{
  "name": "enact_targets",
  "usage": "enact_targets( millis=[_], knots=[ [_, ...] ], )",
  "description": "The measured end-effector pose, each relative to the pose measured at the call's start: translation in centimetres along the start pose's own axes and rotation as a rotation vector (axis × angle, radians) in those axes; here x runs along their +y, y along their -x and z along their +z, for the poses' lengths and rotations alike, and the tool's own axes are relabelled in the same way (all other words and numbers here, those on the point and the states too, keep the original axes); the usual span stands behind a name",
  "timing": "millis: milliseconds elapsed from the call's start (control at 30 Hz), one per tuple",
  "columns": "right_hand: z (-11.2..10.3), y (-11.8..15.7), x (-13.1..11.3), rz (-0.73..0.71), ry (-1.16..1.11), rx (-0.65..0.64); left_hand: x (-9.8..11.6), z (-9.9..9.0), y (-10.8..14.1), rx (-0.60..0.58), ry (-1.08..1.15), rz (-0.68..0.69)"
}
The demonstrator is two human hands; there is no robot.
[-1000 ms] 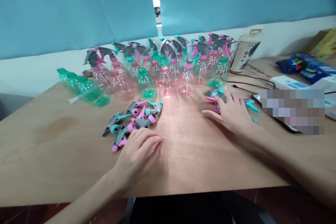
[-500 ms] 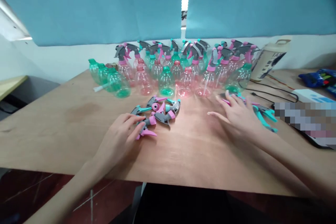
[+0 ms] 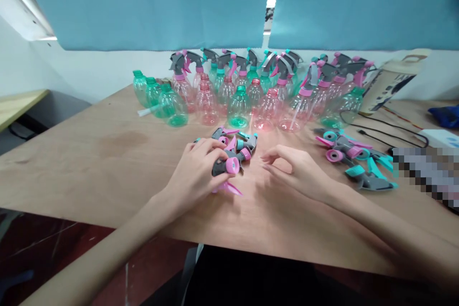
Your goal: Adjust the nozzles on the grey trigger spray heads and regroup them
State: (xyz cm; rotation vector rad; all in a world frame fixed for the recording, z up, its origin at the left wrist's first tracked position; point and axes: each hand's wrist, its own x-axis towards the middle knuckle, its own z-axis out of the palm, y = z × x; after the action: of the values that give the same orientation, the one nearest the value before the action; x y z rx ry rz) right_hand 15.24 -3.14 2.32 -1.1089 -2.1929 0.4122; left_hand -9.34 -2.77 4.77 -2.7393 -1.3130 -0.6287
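My left hand [image 3: 199, 165] is closed around a grey and pink trigger spray head [image 3: 232, 166], whose pink collar faces right and whose pink trigger points down and right. Behind it, partly covered by my fingers, lies a small pile of other spray heads [image 3: 247, 146] in grey, pink and teal. Just right of that pile my right hand [image 3: 299, 167] hovers with curved fingers; thumb and fingertips are slightly apart, with nothing visible between them. A second pile of spray heads [image 3: 353, 153] lies farther right on the wooden table [image 3: 118, 172].
Pink and green clear bottles [image 3: 239, 110] stand in rows at the back, several topped with spray heads. A green bottle [image 3: 174, 107] is at the left end. A large cream bottle [image 3: 390, 81], a black cable [image 3: 380, 138] and a white box [image 3: 439, 137] are on the right.
My right hand has moved left from the right pile, uncovering it, and its fingers have curled. My left hand now grips a spray head, its collar turned more towards me. The view has shifted.
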Motion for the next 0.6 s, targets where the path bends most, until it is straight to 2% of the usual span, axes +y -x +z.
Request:
enact_targets(
  millis=[67, 167, 367, 467, 600],
  knots=[
    [-0.4, 0.1, 0.3, 0.066, -0.107, -0.016, 1.0, 0.1, 0.1, 0.076, 0.083, 0.034],
    [-0.9, 0.3, 0.8, 0.168, -0.257, -0.035, 2.2, 0.9, -0.5, 0.105, 0.195, 0.063],
    [-1.9, 1.3, 1.2, 0.242, -0.472, 0.035, 3.7, 4.1, -2.4, 0.142, 0.277, 0.084],
    [-2.0, 1.9, 0.8, 0.171, -0.37, 0.058, 4.3, 5.3, -2.7, 0.213, 0.288, 0.071],
    [-1.3, 2.8, 0.2, -0.031, -0.12, 0.104, 4.9, 5.7, -2.7, 0.257, 0.327, 0.079]
  ],
)
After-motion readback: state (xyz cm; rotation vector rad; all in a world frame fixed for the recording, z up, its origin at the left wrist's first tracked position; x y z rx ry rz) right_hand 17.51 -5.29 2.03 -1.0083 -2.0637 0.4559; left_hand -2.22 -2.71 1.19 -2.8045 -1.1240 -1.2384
